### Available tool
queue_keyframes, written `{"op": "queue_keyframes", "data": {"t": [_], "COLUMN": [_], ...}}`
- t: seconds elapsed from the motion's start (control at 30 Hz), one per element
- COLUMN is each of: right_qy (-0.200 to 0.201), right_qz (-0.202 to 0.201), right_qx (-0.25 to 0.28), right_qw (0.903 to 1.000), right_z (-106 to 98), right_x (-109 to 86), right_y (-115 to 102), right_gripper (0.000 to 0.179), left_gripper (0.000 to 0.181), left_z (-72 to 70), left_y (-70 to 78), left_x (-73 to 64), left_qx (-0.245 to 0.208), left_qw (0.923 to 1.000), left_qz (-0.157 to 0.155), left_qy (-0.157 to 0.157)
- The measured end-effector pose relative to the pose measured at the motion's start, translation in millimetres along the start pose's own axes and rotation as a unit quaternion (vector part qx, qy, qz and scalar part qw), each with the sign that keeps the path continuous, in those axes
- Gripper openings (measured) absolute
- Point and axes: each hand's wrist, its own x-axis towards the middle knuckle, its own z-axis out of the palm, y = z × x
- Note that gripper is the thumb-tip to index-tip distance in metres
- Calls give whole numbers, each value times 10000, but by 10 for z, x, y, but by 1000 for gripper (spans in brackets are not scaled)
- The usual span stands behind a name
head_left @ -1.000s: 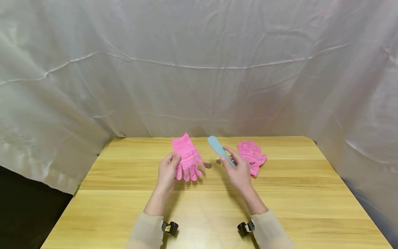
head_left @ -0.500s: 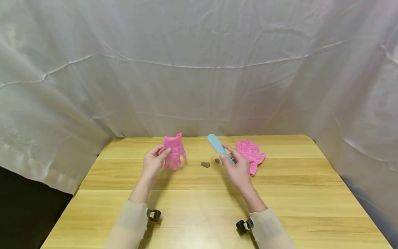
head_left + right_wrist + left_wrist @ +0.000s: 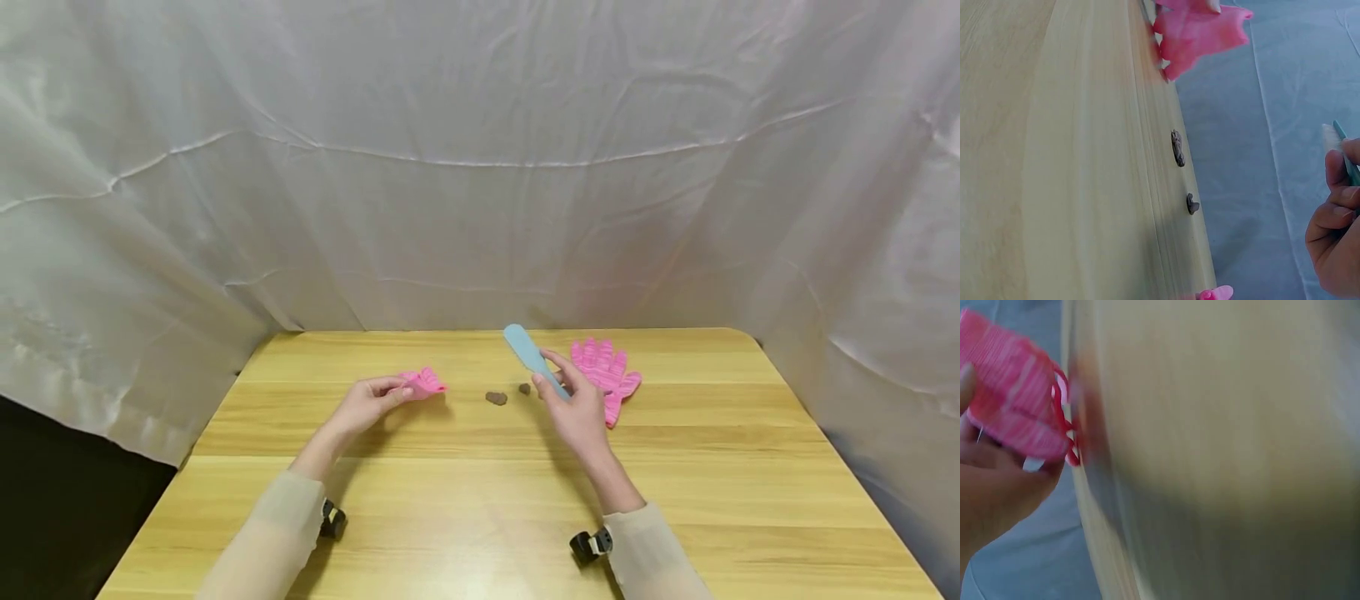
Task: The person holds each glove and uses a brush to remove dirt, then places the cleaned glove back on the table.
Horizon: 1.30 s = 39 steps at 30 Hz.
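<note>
My left hand pinches a pink knit glove between thumb and fingers, close over the table at the left of centre. In the left wrist view the glove bunches above the hand, its reddish cuff edge toward the table. My right hand grips a light-blue brush by its handle, the rounded flat back pointing up and left. A whitish band shows along the brush in the right wrist view. Behind the right hand a second pink glove lies spread on the table, partly hidden.
Two brown lumps, a larger one and a smaller one, lie on the wooden table between the hands. A grey curtain hangs behind and around the sides. Each wrist carries a small black camera.
My left hand has moved left and lowered with the glove, which hung fingers down and is now tipped toward the table. The right hand and brush have barely moved.
</note>
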Motion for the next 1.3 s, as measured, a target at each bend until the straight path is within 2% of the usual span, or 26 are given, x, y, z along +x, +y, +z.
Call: {"op": "queue_keyframes", "data": {"t": [0.1,0.23,0.3,0.4,0.53,0.63,0.77,0.9,0.97,1.1,1.2,1.3], "right_qy": [8,-27,-29,-9,-14,-57,-176,-295,-314,-314,-319,-314], "right_qz": [-5,-56,-70,-30,73,67,-38,-45,-6,-16,-20,66], "right_qx": [-21,21,42,-21,-103,-49,20,101,164,203,166,139], "right_qw": [10000,10000,10000,10000,9999,9999,9998,9995,9994,9993,9994,9994], "right_z": [6,-8,-13,-10,-2,-21,-67,-73,-64,-55,-61,-71], "right_x": [34,41,40,43,34,0,-39,-43,-43,-37,-42,-58], "right_y": [116,160,164,167,112,-33,-216,-227,-208,-191,-224,-259], "right_gripper": [42,43,43,43,43,42,41,41,41,41,41,41], "left_gripper": [38,33,28,28,38,41,38,36,35,39,46,45], "left_z": [-29,-32,-6,50,107,106,46,-39,-76,-141,-172,-187], "left_y": [-39,-63,-58,-45,-42,-45,-47,-54,-58,-63,-62,-63], "left_x": [-55,-106,-123,-138,-155,-169,-174,-175,-177,-188,-193,-193], "left_qx": [334,843,1140,1651,2141,2534,3036,3139,3127,3179,3110,2993], "left_qw": [9985,9942,9907,9830,9731,9610,9400,9333,9327,9282,9297,9328], "left_qz": [29,249,446,719,843,1091,1508,1597,1589,1656,1644,1604], "left_qy": [-423,-626,-589,-362,-131,-187,-375,-694,-840,-994,-1097,-1205]}}
